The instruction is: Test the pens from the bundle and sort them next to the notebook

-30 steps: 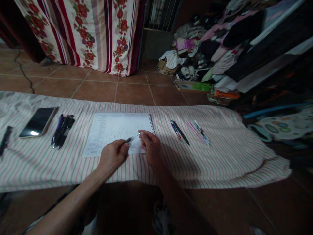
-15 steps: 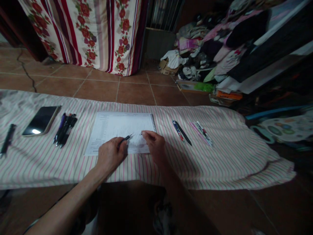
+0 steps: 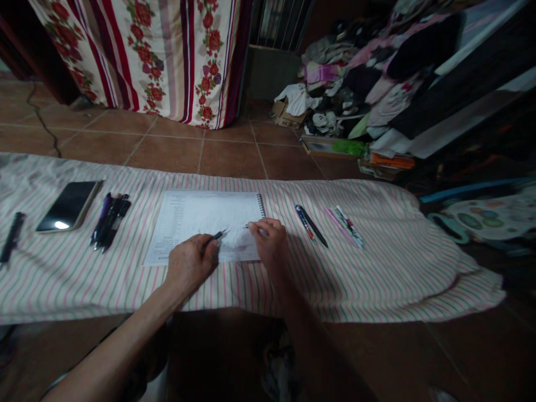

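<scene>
My left hand (image 3: 193, 261) is closed around a dark pen (image 3: 215, 237), whose thin tip points up and to the right over the paper. The fingers of my right hand (image 3: 270, 237) are pinched together at the paper's right side. A tiny dark piece (image 3: 247, 226) shows at those fingertips, too small to name. Under both hands lies a spiral-bound notebook (image 3: 209, 209), with pale printed text down its left side and the coil along its right edge. A short gap separates the pen tip from my right fingertips.
Left on the striped cloth (image 3: 138, 290) are a phone (image 3: 69, 206), a bundle of pens (image 3: 109, 222) and a single dark pen (image 3: 11, 239). To the right lie two pens (image 3: 312, 225) and several slim pens (image 3: 345, 226). Clothes (image 3: 335, 72) are heaped beyond.
My right hand has shifted slightly right, away from the pen tip, with its fingers still pinched. My left hand and the pen stay in place.
</scene>
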A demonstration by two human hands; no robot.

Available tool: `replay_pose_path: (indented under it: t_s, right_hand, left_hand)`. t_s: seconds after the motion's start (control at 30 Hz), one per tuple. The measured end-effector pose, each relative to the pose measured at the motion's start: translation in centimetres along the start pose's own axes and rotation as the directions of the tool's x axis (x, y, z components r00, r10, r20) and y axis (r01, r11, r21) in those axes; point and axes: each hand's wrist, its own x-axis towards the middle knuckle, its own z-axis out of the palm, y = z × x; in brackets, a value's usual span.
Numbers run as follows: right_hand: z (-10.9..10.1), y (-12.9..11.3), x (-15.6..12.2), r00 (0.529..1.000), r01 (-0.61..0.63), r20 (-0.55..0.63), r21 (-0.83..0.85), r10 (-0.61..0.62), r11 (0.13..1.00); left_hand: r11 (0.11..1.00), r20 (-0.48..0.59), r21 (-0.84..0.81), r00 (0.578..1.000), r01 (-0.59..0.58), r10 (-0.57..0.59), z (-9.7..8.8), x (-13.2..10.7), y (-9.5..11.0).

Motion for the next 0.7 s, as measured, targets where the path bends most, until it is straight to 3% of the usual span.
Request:
replay_pose_path:
  t_s: [0.17,0.37,0.7]
  right_hand:
    - [0.1,0.0,-0.1,0.998,0.032,-0.045,-0.004,-0.032,0.999]
    - [0.1,0.3,-0.4,0.998,0.060,0.034,-0.121,-0.056,0.991]
    - [0.1,1.2,-0.7,0.994,0.092,0.064,-0.137,-0.084,0.986]
  left_hand:
    - [0.999,-0.023,0.027,0.999,-0.021,0.022,0.1,0.0,0.0]
    - [0.998,-0.028,0.054,0.999,-0.039,0.041,0.1,0.0,0.1]
    - [0.998,-0.010,0.057,1.000,-0.027,0.027,0.2,0.0,-0.1]
